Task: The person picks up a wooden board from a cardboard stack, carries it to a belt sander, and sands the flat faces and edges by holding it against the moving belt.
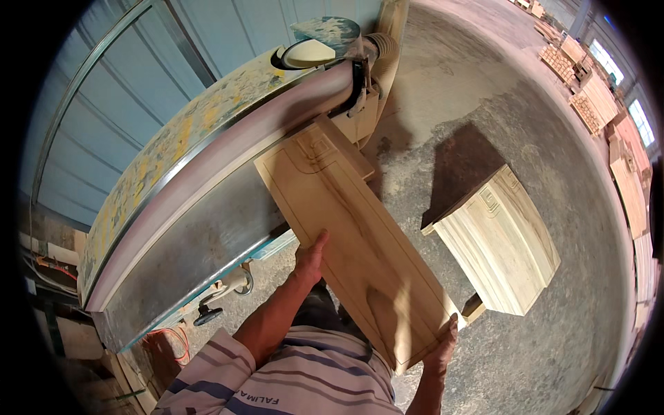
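Observation:
A long wooden panel [360, 242], with a grooved border line and a carved square motif at its far end, is held slantwise before me. My left hand [311, 261] grips its left edge near the middle, thumb on top. At the near right corner, my right hand [441, 346] is closed round the edge. The panel's far end lies over the end of the metal table [187, 256] of a belt sander, close to the pinkish upright sanding belt [228, 155]. A wooden piece [349, 149] shows beyond the panel's far right edge.
On the right, a stack of similar carved panels [498, 242] stands above the concrete floor. The sander's paint-spattered cover [187, 138] runs along a blue corrugated wall [131, 97]. A ribbed hose [384, 55] is at its far end, a handwheel [243, 280] under the table. Wood piles [595, 104] lie far right.

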Available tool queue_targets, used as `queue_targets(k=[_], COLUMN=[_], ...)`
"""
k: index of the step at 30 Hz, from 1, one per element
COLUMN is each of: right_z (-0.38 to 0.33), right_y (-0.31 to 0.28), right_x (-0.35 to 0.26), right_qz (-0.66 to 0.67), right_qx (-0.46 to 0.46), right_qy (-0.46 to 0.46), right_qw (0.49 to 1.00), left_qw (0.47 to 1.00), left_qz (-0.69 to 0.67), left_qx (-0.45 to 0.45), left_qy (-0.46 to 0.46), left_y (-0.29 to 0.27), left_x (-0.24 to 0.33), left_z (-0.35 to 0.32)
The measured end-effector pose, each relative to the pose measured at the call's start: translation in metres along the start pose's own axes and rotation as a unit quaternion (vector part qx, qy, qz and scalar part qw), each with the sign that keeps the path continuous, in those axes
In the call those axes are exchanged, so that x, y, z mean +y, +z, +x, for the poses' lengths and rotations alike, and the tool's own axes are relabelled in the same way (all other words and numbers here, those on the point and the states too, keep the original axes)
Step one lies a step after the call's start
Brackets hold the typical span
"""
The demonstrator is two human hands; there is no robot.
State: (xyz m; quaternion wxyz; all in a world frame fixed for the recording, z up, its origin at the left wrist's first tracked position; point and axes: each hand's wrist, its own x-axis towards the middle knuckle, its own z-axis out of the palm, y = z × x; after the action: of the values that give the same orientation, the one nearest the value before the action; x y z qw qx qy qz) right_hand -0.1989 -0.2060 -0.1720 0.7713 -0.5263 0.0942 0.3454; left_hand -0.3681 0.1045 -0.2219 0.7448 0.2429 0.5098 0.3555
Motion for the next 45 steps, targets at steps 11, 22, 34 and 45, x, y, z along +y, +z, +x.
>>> queue_targets(k=[11,22,34,45], right_z=[0.016,0.01,0.017,0.027], right_y=[0.015,0.02,0.018,0.002], right_x=[0.011,0.013,0.013,0.029], right_qz=[0.033,0.005,0.062,0.072], right_qx=[0.001,-0.073,-0.032,-0.008], right_qy=[0.069,-0.008,0.01,-0.004], right_qw=[0.997,0.997,0.998,0.997], left_qw=[1.0,0.997,0.999,1.0], left_qz=[-0.005,-0.041,-0.007,-0.009], left_qx=[-0.004,-0.053,-0.05,-0.019], left_qy=[-0.015,0.029,0.018,-0.01], left_y=[0.001,-0.003,-0.008,-0.016], left_x=[0.03,0.022,0.02,0.013], left_z=[0.013,0.018,0.03,0.044])
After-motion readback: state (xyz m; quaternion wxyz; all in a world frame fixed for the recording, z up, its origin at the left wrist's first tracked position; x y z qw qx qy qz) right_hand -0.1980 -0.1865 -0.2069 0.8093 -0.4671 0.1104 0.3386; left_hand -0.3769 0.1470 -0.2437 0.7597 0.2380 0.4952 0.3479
